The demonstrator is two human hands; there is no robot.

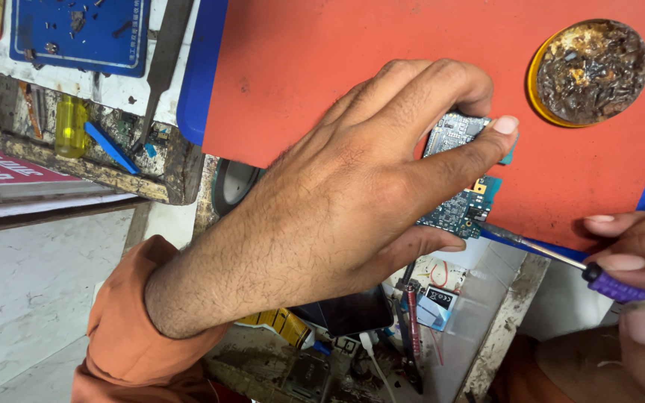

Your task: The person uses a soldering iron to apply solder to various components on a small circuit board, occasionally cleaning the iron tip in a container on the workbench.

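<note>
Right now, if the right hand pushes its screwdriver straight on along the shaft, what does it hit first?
Likely the circuit board pinned by the left hand: the right hand's screwdriver tip sits at the board's lower edge. Contact is unclear.

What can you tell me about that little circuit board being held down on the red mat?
The circuit board is small and blue-green, packed with tiny components and silvery metal shields, with a gold patch near one edge. It lies flat at the edge of the red mat. The left hand pins it with thumb and fingers, hiding much of it. A screwdriver, held by the right hand, meets its lower corner.

Left hand [352, 194] pinching with spread fingers; right hand [636, 276] closed in grip.
</note>
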